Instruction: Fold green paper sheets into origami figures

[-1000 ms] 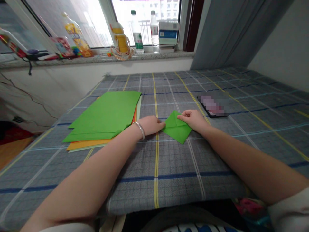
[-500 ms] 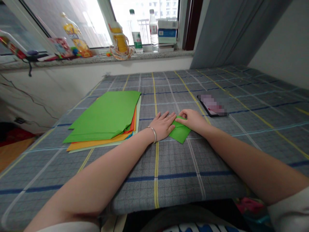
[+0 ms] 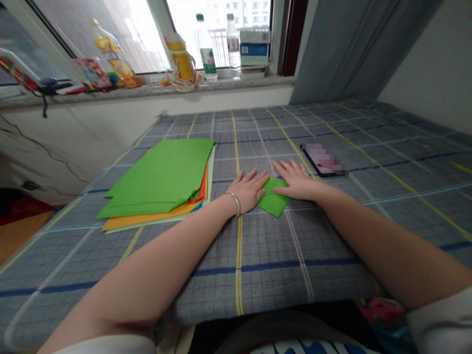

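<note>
A small folded piece of green paper (image 3: pixel 274 200) lies flat on the plaid cloth between my two hands, one corner pointing toward me. My left hand (image 3: pixel 249 190), with a silver bangle at the wrist, rests palm down with fingers stretched out over the paper's left edge. On the other side, my right hand (image 3: pixel 296 181) also lies flat, fingers spread, its thumb on the paper's right part. Both hands cover portions of the paper's sides. Left of my left hand is a stack of coloured paper (image 3: pixel 162 172), green on top with orange, yellow and pale sheets beneath.
A phone (image 3: pixel 324 160) with a blurred-out screen lies beyond my right hand on the plaid cloth (image 3: pixel 206 295). On the windowsill (image 3: pixel 221 86) at the back stand several bottles, a yellow cup (image 3: pixel 183 61) and boxes (image 3: pixel 254 49). A grey curtain (image 3: pixel 342 49) hangs at right.
My right hand has gone from pinching the paper's upper right edge to lying flat with fingers spread. My left hand has stayed in place on the paper.
</note>
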The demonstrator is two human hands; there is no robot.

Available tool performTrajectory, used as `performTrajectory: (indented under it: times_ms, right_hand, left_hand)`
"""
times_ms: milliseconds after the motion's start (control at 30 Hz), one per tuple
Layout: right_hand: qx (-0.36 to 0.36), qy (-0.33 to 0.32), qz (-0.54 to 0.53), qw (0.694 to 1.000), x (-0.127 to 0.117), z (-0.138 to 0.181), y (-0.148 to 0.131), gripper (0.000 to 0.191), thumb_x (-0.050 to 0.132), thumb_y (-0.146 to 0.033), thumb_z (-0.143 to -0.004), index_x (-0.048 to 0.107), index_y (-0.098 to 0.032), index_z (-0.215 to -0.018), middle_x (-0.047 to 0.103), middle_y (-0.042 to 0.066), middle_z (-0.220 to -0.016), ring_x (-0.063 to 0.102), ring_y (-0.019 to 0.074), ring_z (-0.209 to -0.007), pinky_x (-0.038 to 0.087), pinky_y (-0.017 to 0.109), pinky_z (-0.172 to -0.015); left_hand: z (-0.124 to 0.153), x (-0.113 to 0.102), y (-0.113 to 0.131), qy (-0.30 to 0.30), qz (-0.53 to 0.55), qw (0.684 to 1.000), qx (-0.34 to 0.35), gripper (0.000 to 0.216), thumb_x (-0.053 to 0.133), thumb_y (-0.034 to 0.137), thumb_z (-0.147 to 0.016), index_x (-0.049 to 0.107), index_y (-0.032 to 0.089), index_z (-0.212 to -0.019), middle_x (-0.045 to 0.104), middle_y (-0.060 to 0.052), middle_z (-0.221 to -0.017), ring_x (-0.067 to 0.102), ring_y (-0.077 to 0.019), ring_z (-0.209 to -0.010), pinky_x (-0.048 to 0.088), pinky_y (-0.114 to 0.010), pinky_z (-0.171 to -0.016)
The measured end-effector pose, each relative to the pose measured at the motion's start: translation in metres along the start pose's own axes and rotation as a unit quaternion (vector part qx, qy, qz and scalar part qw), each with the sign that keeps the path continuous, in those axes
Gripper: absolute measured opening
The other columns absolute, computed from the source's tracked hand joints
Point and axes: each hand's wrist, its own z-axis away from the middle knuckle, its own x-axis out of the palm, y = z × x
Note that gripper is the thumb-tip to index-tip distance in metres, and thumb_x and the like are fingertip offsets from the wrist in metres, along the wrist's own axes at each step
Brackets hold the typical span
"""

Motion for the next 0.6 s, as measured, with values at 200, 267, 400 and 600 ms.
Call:
performTrajectory:
  times_ms: [200, 267, 400, 600]
  right_hand:
    - [0.001, -0.032, 0.008, 0.999, -0.001, -0.001, 0.01, 0.088, 0.045, -0.056, -0.085, 0.004, -0.027, -0.157, 0.015, 0.009, -0.162, 0.004, 0.0368, -0.147, 0.01, 0.058, -0.116]
    - [0.003, -0.042, 0.007, 0.999, -0.002, 0.0, 0.013, 0.086, 0.045, -0.052, -0.086, 0.003, -0.025, -0.157, 0.014, 0.009, -0.162, 0.003, 0.0359, -0.147, 0.01, 0.057, -0.116]
    - [-0.006, -0.05, 0.003, 0.999, -0.004, 0.003, 0.025, 0.085, 0.044, -0.045, -0.087, 0.0, -0.024, -0.156, 0.013, 0.01, -0.162, 0.003, 0.036, -0.147, 0.012, 0.061, -0.115]
    - [-0.003, -0.082, -0.004, 0.997, -0.009, 0.007, 0.033, 0.083, 0.042, -0.039, -0.087, 0.0, -0.022, -0.157, 0.01, 0.006, -0.163, 0.003, 0.034, -0.147, 0.014, 0.056, -0.117]
  left_hand:
    - [-0.002, 0.0, -0.003, -0.006, 0.0, 1.0, 0.005, 0.056, 0.028, 0.032, -0.099, 0.018, 0.026, -0.154, 0.02, -0.001, -0.16, 0.011, -0.0275, -0.149, 0.005, -0.057, -0.119]
    - [-0.002, 0.0, -0.004, -0.014, 0.0, 1.0, 0.005, 0.056, 0.028, 0.033, -0.099, 0.017, 0.025, -0.154, 0.018, 0.0, -0.161, 0.01, -0.0277, -0.149, 0.005, -0.058, -0.119]
    - [-0.001, -0.002, -0.01, -0.023, 0.016, 1.0, 0.006, 0.057, 0.03, 0.032, -0.099, 0.016, 0.028, -0.154, 0.018, 0.0, -0.161, 0.008, -0.0289, -0.149, 0.006, -0.059, -0.118]
    - [0.004, -0.009, -0.03, -0.056, 0.039, 0.997, 0.036, 0.056, 0.029, 0.031, -0.098, 0.019, 0.032, -0.153, 0.017, 0.001, -0.161, 0.004, -0.0322, -0.149, 0.006, -0.061, -0.117]
